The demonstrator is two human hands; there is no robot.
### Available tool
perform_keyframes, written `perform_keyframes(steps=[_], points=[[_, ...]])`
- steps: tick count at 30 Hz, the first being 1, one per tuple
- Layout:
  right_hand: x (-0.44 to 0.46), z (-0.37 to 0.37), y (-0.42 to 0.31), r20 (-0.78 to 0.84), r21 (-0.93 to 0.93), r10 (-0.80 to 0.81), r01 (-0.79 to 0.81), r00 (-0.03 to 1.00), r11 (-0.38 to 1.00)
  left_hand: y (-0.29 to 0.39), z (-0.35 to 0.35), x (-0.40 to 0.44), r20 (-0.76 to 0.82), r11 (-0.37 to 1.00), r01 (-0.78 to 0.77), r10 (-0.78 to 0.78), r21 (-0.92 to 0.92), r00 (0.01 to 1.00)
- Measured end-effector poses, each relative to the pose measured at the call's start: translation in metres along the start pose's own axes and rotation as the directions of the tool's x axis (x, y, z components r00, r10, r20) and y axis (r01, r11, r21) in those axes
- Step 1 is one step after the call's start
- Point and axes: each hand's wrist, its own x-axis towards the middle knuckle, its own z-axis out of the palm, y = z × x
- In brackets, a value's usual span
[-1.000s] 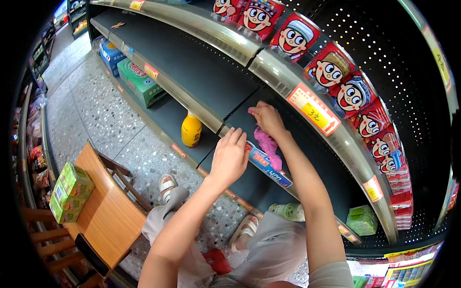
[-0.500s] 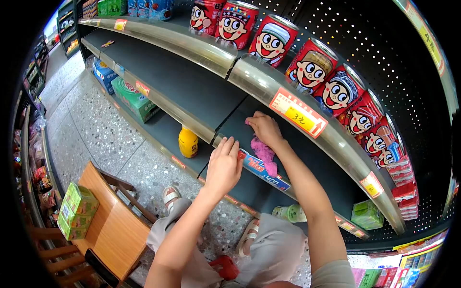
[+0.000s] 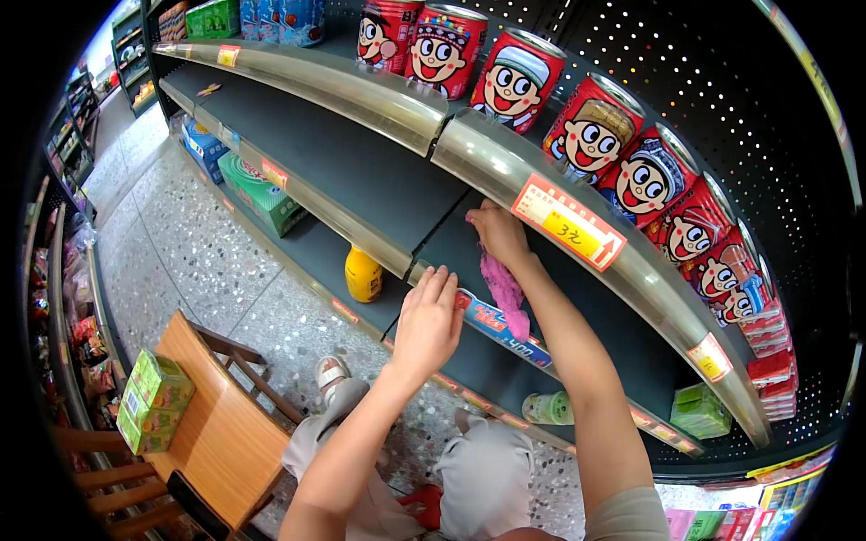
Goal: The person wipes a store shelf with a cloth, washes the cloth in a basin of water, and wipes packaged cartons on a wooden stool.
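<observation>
My left hand (image 3: 428,323) rests on the front edge of the middle shelf (image 3: 347,224), its fingers stretched out at the left end of a blue price strip (image 3: 505,330). Farther in, under the upper shelf's rail, my right hand (image 3: 498,236) is closed around a pink cloth (image 3: 505,290). The cloth hangs down from the fingers over the shelf board and partly across the strip.
Red cans (image 3: 514,81) line the upper shelf. A yellow bottle (image 3: 363,275), a green box (image 3: 260,194) and a green-labelled container (image 3: 548,408) stand on the bottom shelf. A wooden chair (image 3: 225,424) at lower left holds green packs (image 3: 153,401).
Since a second ago, the view has shifted and more of the upper shelf shows. The pink cloth looks longer and narrower than half a second ago. Both hands remain at the middle shelf.
</observation>
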Motion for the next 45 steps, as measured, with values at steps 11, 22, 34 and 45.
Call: perform_keyframes(steps=[11,22,34,45], points=[[0.004,-0.014,-0.011,0.21,0.173,0.146,-0.184,0.967,0.968,0.0,0.0,-0.001,-0.015,1.0,-0.014,0.014,0.011,1.0],[-0.02,-0.048,-0.012,0.221,0.209,0.012,-0.059,0.975,0.976,-0.002,0.001,-0.002,-0.014,1.0,-0.006,0.006,-0.002,1.0],[-0.003,-0.036,-0.014,0.239,0.269,0.025,-0.091,0.971,0.959,-0.001,0.0,-0.002,0.004,1.0,0.025,-0.025,-0.007,1.0],[0.027,0.018,0.009,0.03,0.135,-0.021,0.017,0.999,0.991,0.003,-0.003,0.0,0.001,1.0,0.028,-0.028,-0.003,1.0]])
